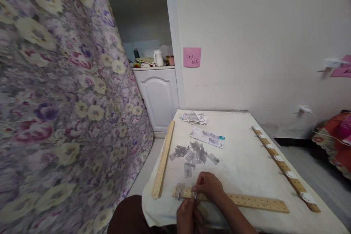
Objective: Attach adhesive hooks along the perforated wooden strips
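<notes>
A perforated wooden strip [246,201] lies across the near edge of the cloth-covered table [246,164]. My right hand [210,186] rests on its left end, fingers pinched on a small metal hook [194,195] at the strip. My left hand [188,215] is just below it at the table edge, fingers curled up toward the same hook. A second hook [178,194] sits at the strip's left tip. A heap of small clear hook packets [193,153] lies beyond the hands.
Another wooden strip [163,159] runs along the table's left edge, and a third with white pads [285,168] along the right. A printed package [207,137] and opened wrappers [194,117] lie farther back. A flowered fabric [55,98] hangs at left; white cabinet [159,95] behind.
</notes>
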A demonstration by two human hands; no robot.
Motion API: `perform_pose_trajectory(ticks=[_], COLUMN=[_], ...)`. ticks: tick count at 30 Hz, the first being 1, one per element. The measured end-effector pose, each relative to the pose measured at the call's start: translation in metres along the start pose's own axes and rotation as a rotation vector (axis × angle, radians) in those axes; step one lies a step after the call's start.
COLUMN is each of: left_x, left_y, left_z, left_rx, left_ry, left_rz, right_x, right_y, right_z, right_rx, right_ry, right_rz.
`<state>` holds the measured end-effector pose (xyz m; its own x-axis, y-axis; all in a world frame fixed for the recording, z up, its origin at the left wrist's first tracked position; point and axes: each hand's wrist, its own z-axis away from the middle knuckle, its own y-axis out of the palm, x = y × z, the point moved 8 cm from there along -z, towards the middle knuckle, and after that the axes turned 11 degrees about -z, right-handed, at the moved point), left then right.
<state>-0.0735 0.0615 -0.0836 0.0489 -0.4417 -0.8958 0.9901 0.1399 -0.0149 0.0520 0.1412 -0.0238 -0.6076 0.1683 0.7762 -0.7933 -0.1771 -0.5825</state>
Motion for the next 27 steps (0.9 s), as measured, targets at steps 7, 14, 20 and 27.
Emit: perform_pose_trajectory(ticks=[7,14,20,27], left_x=[0.003,0.008,0.008,0.005], left_y=[0.001,0.002,0.001,0.001], left_z=[-0.005,-0.008,-0.011,-0.006], left_rx=[0.037,0.047,0.041,0.051], left_ry=[0.069,0.059,0.06,0.064], left_rz=[-0.008,0.004,-0.008,-0.012], right_x=[0.0,0.001,0.005,0.001], right_y=[0.0,0.001,0.001,0.0], right_z=[0.002,-0.001,0.001,0.001], right_rx=[-0.003,0.021,0.03,0.011], right_ry=[-0.002,-0.017,-0.033,-0.047], right_rz=[0.003,0.012,0.0,-0.036])
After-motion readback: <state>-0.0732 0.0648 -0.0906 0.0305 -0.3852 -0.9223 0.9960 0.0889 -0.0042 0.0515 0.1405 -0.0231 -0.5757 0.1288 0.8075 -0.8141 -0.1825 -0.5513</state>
